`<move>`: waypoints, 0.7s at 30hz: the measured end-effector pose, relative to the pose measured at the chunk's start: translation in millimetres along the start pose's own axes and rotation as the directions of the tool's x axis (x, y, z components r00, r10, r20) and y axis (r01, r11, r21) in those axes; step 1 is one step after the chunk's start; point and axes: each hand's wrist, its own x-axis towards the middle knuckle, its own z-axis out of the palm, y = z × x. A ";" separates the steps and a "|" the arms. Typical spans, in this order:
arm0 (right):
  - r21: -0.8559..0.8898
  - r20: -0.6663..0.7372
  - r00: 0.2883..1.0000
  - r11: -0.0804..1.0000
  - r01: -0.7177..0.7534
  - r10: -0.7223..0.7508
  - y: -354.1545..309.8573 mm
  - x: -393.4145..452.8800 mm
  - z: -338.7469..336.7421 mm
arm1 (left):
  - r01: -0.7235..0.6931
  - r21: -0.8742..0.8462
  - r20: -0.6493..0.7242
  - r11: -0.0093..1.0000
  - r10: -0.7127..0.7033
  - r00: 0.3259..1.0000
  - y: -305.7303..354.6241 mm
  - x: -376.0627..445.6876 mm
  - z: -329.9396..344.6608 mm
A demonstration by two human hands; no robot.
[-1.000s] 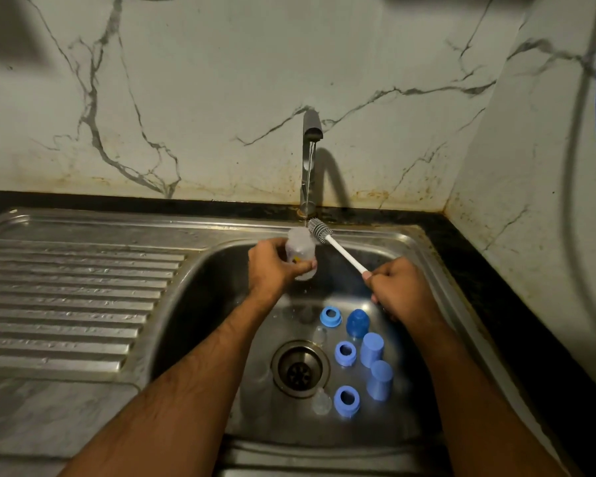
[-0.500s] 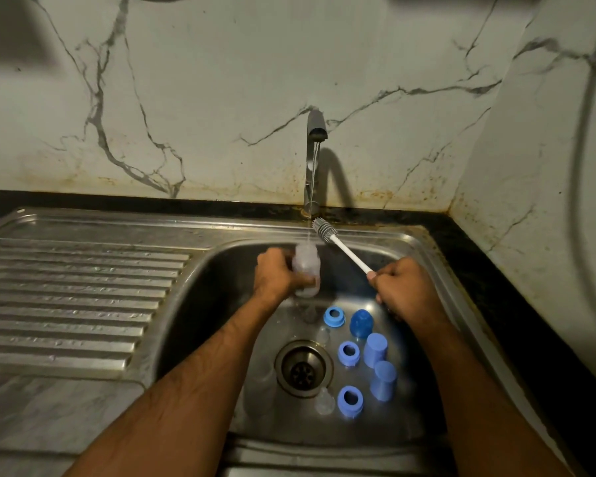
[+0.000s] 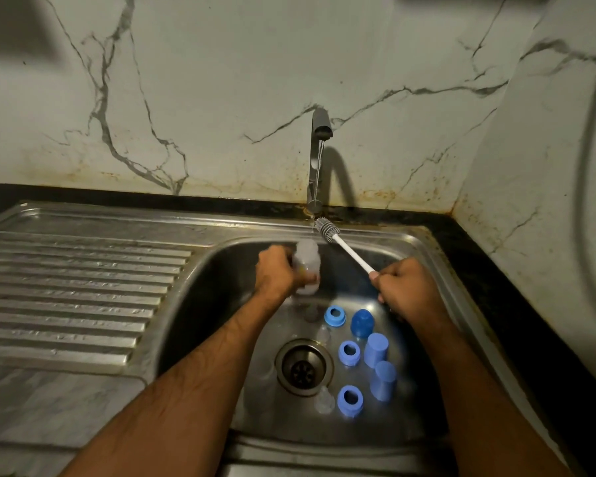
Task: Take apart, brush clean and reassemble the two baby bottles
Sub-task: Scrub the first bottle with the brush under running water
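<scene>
Rinsing step: left hand point(image 3: 278, 274) grips the clear bottle body point(image 3: 307, 265) over the sink point(image 3: 424, 246), just beside the tap point(image 3: 319, 156) stream
Right hand: right hand point(image 3: 405, 290) clamped on the brush point(image 3: 344, 247) handle, bristle head raised under the water, outside the bottle
Advice: judged best to tilt the bottle mouth toward the stream, then enter the brush straight
Parts: blue rings point(image 3: 350, 352) and caps point(image 3: 375, 349) lie loose by the drain point(image 3: 304, 366)
Materials: translucent plastic bottle, ribbed grey bristles, thin white handle, dull wet steel basin
</scene>
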 end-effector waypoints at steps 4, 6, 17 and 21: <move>-0.009 -0.007 1.000 1.000 0.008 -0.008 0.1 -0.7 0.0 | -0.027 0.004 -0.031 1.000 0.027 0.999 -0.3 -0.9 0.5; -0.008 -0.008 1.000 1.000 0.006 -0.006 0.3 -0.6 -0.1 | -0.032 -0.051 -0.082 0.998 0.028 0.996 0.7 0.4 0.7; -0.029 -0.014 1.000 0.999 0.018 -0.018 2.4 0.4 0.1 | 0.037 0.038 0.056 0.999 -0.039 0.998 -3.0 -2.9 4.8; -0.009 -0.005 1.000 1.000 0.009 -0.009 1.6 1.6 -0.5 | -0.009 -0.050 -0.035 0.999 0.008 0.999 -1.3 0.2 4.4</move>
